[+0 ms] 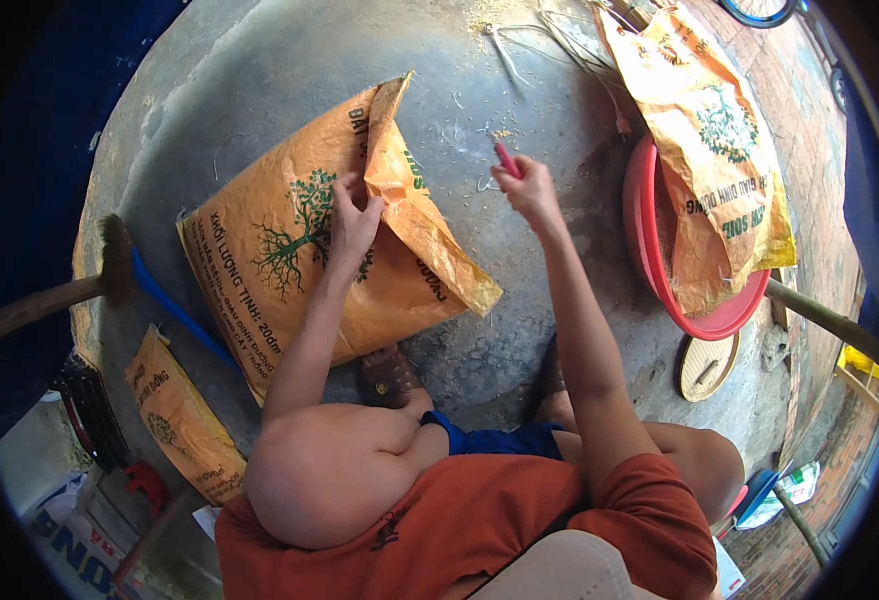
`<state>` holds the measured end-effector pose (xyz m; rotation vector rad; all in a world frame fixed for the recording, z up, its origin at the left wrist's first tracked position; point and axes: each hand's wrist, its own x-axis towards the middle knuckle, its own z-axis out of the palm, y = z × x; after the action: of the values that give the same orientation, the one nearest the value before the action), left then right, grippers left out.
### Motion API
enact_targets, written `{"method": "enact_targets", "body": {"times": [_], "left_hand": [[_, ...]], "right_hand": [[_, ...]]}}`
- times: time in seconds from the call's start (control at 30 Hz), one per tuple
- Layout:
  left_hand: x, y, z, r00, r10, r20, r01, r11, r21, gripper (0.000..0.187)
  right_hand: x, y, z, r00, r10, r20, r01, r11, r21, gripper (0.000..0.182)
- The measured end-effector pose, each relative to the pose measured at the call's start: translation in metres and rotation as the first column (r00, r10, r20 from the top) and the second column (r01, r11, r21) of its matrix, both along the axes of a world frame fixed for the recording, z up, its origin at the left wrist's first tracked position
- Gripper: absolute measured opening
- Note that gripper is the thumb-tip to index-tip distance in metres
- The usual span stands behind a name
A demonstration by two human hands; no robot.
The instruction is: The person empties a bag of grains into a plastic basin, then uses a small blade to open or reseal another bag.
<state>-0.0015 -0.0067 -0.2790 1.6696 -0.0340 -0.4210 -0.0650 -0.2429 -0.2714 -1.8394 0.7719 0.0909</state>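
A large orange sack (259,235) with a green tree print and black lettering lies bulging on the floor in front of me. Its top edge is folded over. My left hand (352,222) is closed on that folded edge, thumb and fingers pinching it near the middle. To the right of the sack, my right hand (527,190) is held up over the floor, apart from the sack. Its fingers are wrapped round a small red handle-like piece (505,159); I cannot make out what its far end is.
On the right, another orange sack (724,150) lies partly over a red basin (644,240). A round woven tray (708,367) sits below it. Cables (569,45) and scattered grains lie ahead. A smaller sack (184,415) and a broom (116,255) are on the left.
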Motion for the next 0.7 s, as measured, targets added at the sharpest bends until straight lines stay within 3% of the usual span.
{"method": "enact_targets", "body": {"times": [0.07, 0.13, 0.17, 0.2, 0.27, 0.3, 0.37, 0.4, 0.47, 0.5, 0.53, 0.57, 0.63, 0.7], "left_hand": [[0.007, -0.005, 0.019, 0.937, -0.059, 0.344, -0.001, 0.986, 0.169, 0.046], [0.031, -0.014, 0.016, 0.865, -0.242, 0.439, 0.1, 0.942, 0.32, 0.053], [0.037, -0.025, 0.03, 0.79, -0.382, 0.48, 0.117, 0.862, 0.493, 0.054], [0.041, -0.037, 0.036, 0.711, -0.435, 0.553, 0.076, 0.829, 0.554, 0.057], [0.054, -0.058, 0.041, 0.742, -0.474, 0.473, 0.085, 0.768, 0.635, 0.059], [0.062, -0.063, 0.038, 0.741, -0.471, 0.478, 0.083, 0.771, 0.631, 0.059], [0.079, -0.08, 0.034, 0.814, -0.439, 0.38, 0.069, 0.723, 0.687, 0.058], [0.091, -0.084, 0.024, 0.81, -0.44, 0.388, 0.07, 0.729, 0.681, 0.058], [0.116, -0.077, 0.006, 0.816, -0.426, 0.391, 0.038, 0.714, 0.699, 0.056], [0.124, -0.072, 0.005, 0.844, -0.419, 0.334, 0.073, 0.708, 0.702, 0.054], [0.132, -0.064, 0.004, 0.869, -0.41, 0.276, 0.108, 0.702, 0.704, 0.053], [0.139, -0.053, -0.004, 0.864, -0.381, 0.33, 0.056, 0.722, 0.689, 0.046], [0.151, -0.028, -0.001, 0.882, -0.396, 0.255, 0.145, 0.744, 0.652, 0.027], [0.159, -0.005, 0.0, 0.907, -0.367, 0.208, 0.148, 0.739, 0.657, 0.023]], "right_hand": [[-0.002, 0.014, -0.009, 0.996, 0.082, 0.022, -0.084, 0.995, 0.056, 0.019], [-0.005, 0.027, -0.005, 0.971, 0.239, 0.016, -0.24, 0.965, 0.102, 0.02], [-0.006, 0.031, -0.015, 0.954, 0.29, 0.077, -0.295, 0.953, 0.069, 0.022], [-0.01, 0.036, 0.006, 0.956, 0.279, 0.085, -0.291, 0.939, 0.186, 0.022], [-0.013, 0.038, 0.008, 0.971, 0.201, 0.13, -0.234, 0.91, 0.341, 0.018], [-0.015, 0.038, 0.016, 0.97, 0.202, 0.132, -0.236, 0.912, 0.336, 0.018], [-0.017, 0.03, 0.032, 0.997, 0.033, 0.071, -0.073, 0.736, 0.673, 0.013], [-0.019, 0.021, 0.034, 0.997, 0.029, 0.076, -0.072, 0.742, 0.666, 0.013], [-0.021, -0.002, 0.036, 0.972, -0.034, 0.232, -0.188, 0.48, 0.857, 0.008], [-0.02, -0.007, 0.053, 0.954, -0.215, 0.207, -0.12, 0.356, 0.927, 0.01], [-0.022, -0.02, 0.059, 0.915, -0.345, 0.208, -0.127, 0.244, 0.961, 0.011], [-0.024, -0.034, 0.067, 0.879, -0.4, 0.259, -0.208, 0.166, 0.964, 0.01], [-0.028, -0.057, 0.085, 0.784, -0.51, 0.355, -0.359, 0.094, 0.929, 0.009], [-0.032, -0.07, 0.108, 0.712, -0.568, 0.413, -0.42, 0.127, 0.898, 0.01]]}}
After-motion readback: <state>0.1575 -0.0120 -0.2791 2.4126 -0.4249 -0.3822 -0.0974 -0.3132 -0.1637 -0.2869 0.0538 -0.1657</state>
